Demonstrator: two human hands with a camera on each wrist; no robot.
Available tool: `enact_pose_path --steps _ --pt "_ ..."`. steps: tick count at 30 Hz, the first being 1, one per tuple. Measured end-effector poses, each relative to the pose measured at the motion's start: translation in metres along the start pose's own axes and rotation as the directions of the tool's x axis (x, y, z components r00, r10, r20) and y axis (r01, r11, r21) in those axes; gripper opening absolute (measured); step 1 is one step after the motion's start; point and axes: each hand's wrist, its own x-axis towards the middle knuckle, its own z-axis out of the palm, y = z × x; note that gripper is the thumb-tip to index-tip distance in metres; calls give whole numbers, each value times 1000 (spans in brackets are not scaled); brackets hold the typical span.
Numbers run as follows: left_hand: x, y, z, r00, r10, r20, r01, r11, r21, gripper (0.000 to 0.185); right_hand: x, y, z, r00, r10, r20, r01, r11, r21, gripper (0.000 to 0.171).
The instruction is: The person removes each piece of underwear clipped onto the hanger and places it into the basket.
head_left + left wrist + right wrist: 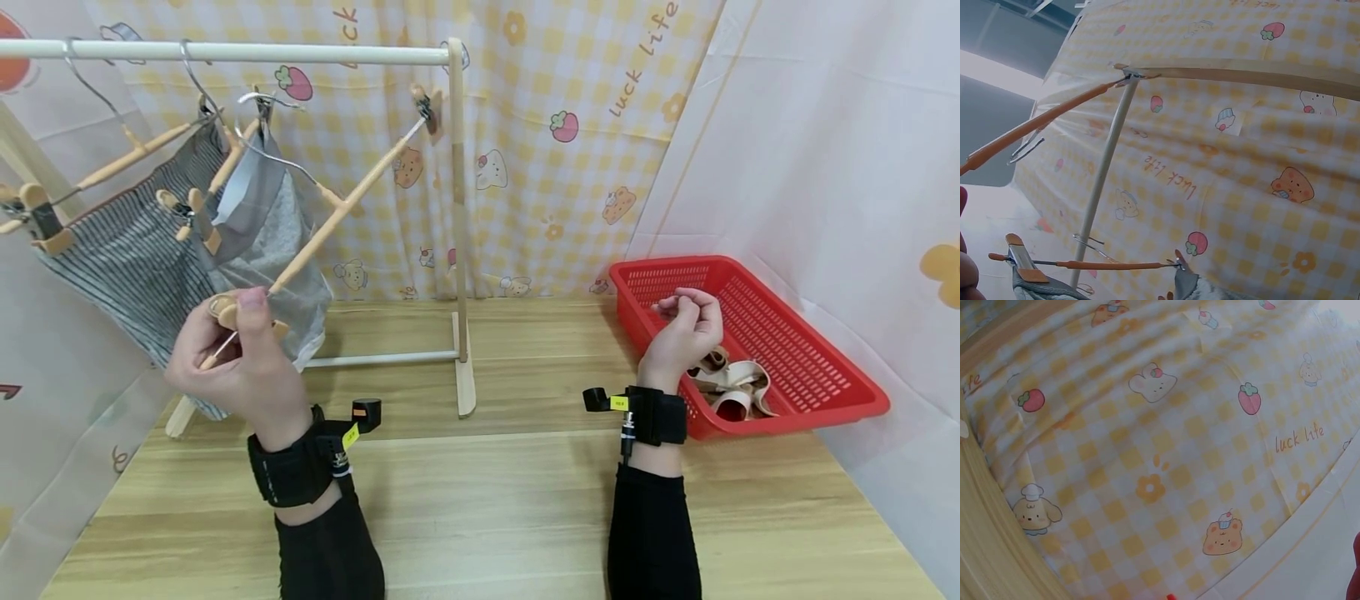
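Wooden hanger [315, 240], likely light, stiff; your left hand [243, 362] aptly pinches its end; your right hand [684, 332] curls, seemingly empty.

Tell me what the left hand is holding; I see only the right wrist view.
Observer: The left hand grips one end of a wooden clip hanger.

Operator: Name the garments near it.

Observer: A striped garment and a grey garment hang below the white rail.

Operator: Now place the right hand for me.

Observer: In the head view, the right hand shows against the left side of the red basket.
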Motion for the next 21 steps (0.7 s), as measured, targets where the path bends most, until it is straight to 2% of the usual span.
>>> enact_pose_path --steps 4,8,11,16,21 --pt "0 2 -1 1000 -3 -3 3 1000 3 29 1 1 0 1000 -1 5 1 1000 1 23" --pt "-1 -1 -1 996 -25 88 21 998 51 38 1 1 -1 1000 -1 5 1 1000 8 23" --pt "-4 -8 1 987 -23 157 4 993 121 49 1 2 0 1000 1 5 -2 1000 17 22" --pt "-12 -18 8 972 -14 233 -36 977 209 66 0 4 0 1000 3 10 -4 1000 20 22" --pt "-20 -25 14 947 7 321 -92 964 248 68 0 3 -1 1000 5 9 -5 1000 15 22"
